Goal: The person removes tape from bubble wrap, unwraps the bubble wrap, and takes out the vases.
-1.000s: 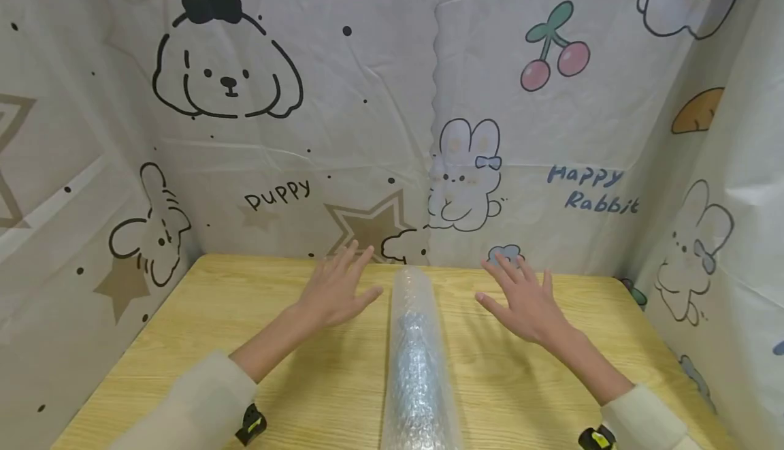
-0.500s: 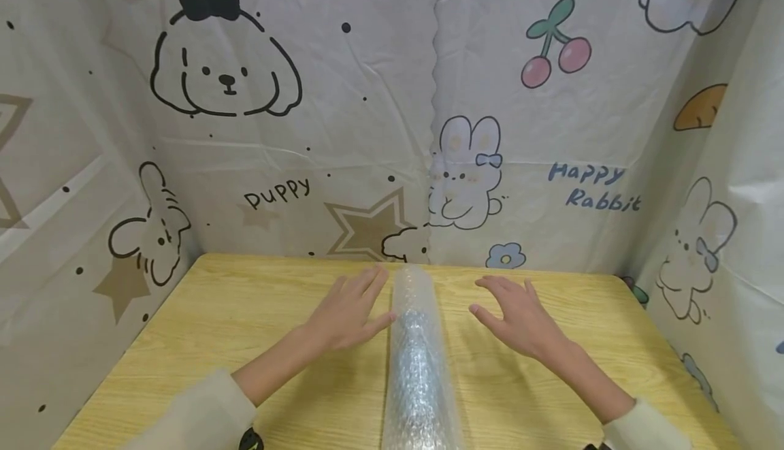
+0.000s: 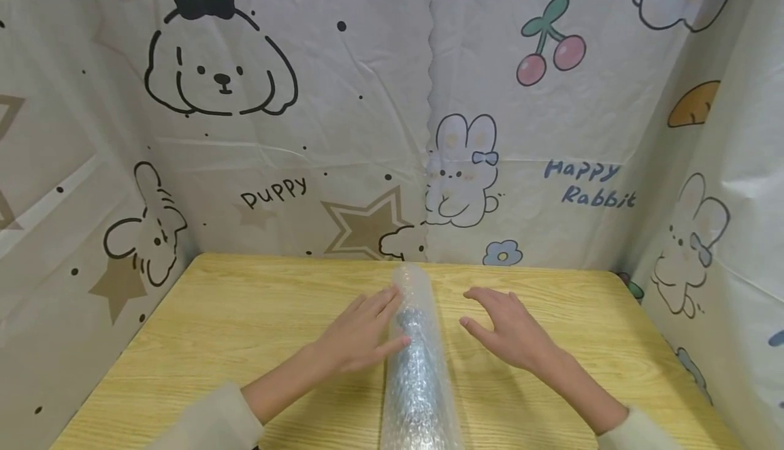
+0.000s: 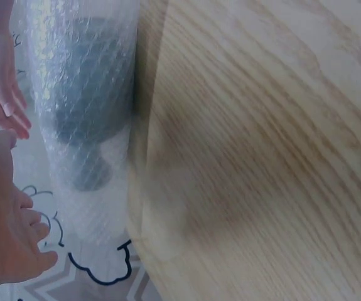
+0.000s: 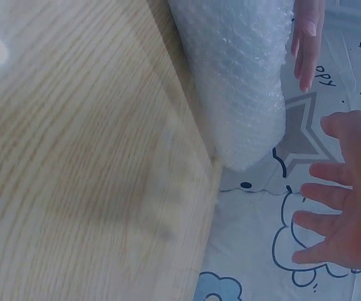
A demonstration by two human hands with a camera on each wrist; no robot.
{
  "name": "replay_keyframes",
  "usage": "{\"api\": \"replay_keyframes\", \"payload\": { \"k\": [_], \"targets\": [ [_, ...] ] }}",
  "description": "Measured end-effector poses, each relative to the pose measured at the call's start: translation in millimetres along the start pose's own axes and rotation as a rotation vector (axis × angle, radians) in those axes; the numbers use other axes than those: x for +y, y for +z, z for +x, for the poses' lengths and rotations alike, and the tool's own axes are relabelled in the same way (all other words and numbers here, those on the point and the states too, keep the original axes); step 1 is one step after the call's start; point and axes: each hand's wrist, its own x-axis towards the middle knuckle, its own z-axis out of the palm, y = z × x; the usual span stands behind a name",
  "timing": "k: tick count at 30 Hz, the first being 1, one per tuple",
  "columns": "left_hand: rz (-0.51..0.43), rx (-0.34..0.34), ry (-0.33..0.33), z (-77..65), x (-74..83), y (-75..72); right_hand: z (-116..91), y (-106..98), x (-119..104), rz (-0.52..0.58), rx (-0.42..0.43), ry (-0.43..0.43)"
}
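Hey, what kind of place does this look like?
It looks like a small screened-off tabletop workspace, probably indoors: a wood-grain table, creased sheets with puppy and rabbit prints hanging around its back and sides, and a bubble-wrapped bundle lying on the tabletop.

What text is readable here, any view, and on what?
"puppy": printed on the backdrop cloth, left part; partly hidden in the right wrist view.
"Happy Rabbit": same cloth, right part.
Left wrist view, upper left: lettering too faint and cut off to read.
Bubble-wrapped bundle: none readable.
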Motion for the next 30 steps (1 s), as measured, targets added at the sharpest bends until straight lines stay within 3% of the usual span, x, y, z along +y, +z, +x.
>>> {"api": "replay_keyframes", "payload": {
  "k": [5,12,30],
  "targets": [
    [-0.03,-0.013,0.02,2.7,6.2,2.0,-4,4,-4,0.032,-0.021,0.023],
    [-0.002,-0.043,0.044,8.3,12.1,9.0,-8,11,-12,0.05,-0.06,0.031],
    [0.001,-0.111,0.021,14.2,12.7,23.0,-7,40,-31,0.126,-0.105,-0.024]
  ]
}}
